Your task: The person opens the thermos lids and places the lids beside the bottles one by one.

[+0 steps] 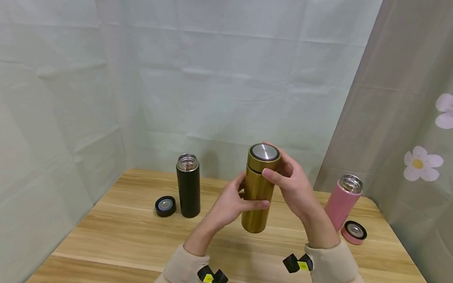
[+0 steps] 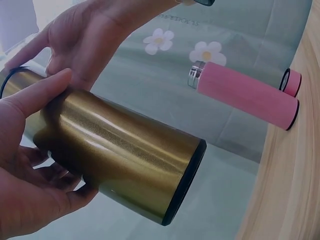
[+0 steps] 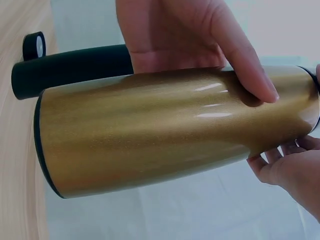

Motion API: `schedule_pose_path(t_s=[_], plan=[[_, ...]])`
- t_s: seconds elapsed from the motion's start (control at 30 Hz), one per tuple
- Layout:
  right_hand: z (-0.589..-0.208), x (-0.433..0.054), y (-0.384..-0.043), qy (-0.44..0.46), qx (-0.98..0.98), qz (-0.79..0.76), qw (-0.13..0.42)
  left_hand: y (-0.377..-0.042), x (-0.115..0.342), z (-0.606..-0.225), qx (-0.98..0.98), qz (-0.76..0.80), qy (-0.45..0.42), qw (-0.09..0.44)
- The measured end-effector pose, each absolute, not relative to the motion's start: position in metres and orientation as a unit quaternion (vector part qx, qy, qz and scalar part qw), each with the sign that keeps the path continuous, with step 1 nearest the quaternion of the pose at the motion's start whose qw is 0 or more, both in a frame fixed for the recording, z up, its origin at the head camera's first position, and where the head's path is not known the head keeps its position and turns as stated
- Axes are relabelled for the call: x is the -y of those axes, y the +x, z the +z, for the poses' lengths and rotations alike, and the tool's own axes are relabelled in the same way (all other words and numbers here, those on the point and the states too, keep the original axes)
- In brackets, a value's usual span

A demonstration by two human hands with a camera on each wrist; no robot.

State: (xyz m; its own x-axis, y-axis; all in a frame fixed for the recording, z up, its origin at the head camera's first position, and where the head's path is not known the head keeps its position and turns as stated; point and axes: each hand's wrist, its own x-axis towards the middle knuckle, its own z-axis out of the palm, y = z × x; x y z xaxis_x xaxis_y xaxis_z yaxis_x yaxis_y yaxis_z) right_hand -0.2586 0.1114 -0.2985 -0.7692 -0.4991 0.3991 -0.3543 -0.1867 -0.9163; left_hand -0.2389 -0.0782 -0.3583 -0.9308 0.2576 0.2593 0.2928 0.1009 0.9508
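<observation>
A gold thermos (image 1: pixel 254 220) is held upright above the table, its lid (image 1: pixel 264 152) on and showing a silvery top. My left hand (image 1: pixel 226 206) grips the middle of its body, thumb across the near side. Around the lid and neck curls my right hand (image 1: pixel 297 190), its thumb near the seam and its other fingers partly hidden behind. In the left wrist view, the dark base rim of the gold thermos (image 2: pixel 135 145) stands free of both hands. The right wrist view has the left hand (image 3: pixel 185 30) on the body of the thermos (image 3: pixel 140 135).
On the wooden table (image 1: pixel 129 241), a black thermos (image 1: pixel 188 192) stands uncapped at left, its black lid (image 1: pixel 165 206) beside it. At right a pink thermos (image 1: pixel 341 205) stands uncapped, its pink lid (image 1: pixel 353 232) close by. Pale curtains (image 1: pixel 232 70) hang behind the table.
</observation>
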Motion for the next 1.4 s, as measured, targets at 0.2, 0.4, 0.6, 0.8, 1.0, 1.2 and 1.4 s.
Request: schedule_pose_path(t_s=[0.2,0.4,0.6,0.8,1.0,1.2,1.4], plan=[[-0.301,-0.106,-0.254,-0.307,-0.672,-0.674,-0.003,-0.237,0.077,-0.358,0.748,-0.642,-0.167,0.013],[-0.300,-0.098,-0.250,-0.250,-0.710,-0.655,-0.060,-0.236,0.077,-0.358,0.752,-0.640,-0.159,0.016],[-0.296,-0.103,-0.248,-0.265,-0.710,-0.651,-0.042,-0.237,0.077,-0.359,0.747,-0.643,-0.170,0.020],[-0.297,-0.108,-0.253,-0.300,-0.686,-0.662,-0.011,-0.238,0.078,-0.359,0.741,-0.646,-0.181,0.023],[-0.299,-0.107,-0.253,-0.306,-0.693,-0.653,-0.011,-0.237,0.077,-0.358,0.744,-0.645,-0.172,0.018],[-0.299,-0.096,-0.251,-0.252,-0.733,-0.630,-0.048,-0.237,0.077,-0.359,0.752,-0.639,-0.163,0.016],[-0.298,-0.097,-0.251,-0.247,-0.735,-0.629,-0.050,-0.238,0.076,-0.360,0.752,-0.638,-0.165,0.015]])
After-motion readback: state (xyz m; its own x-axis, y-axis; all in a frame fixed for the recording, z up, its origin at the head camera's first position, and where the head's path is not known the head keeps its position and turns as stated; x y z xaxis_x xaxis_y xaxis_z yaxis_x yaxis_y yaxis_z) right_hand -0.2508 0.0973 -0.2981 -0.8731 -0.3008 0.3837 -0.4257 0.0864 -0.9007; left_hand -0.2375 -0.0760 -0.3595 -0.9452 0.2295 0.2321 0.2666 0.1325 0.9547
